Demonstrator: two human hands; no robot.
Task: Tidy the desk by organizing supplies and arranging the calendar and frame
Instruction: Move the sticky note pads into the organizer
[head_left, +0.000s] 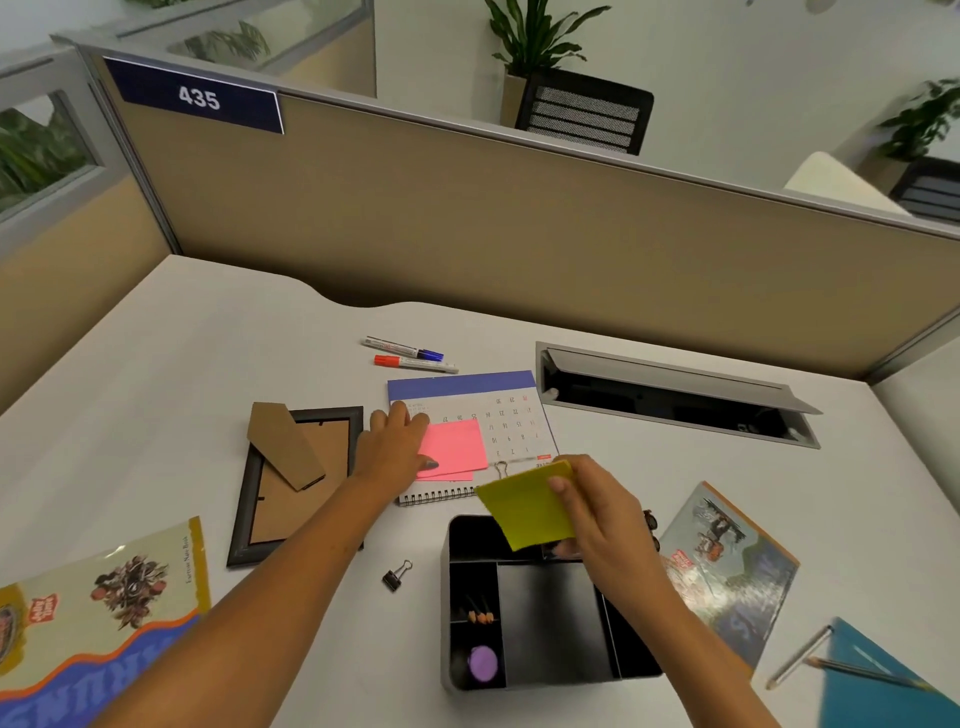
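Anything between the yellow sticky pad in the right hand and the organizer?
Nothing visible. The right hand holds the yellow sticky pad directly above the back of the organizer, whose large middle compartment looks empty. Pencils and a purple item sit only in the left compartments.

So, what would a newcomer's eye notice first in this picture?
Probably the yellow sticky-note pad, held by the right hand above the black desk organizer near the front of the desk. Next, the pink sticky notes lying on the flat desk calendar, with the left hand on their edge.
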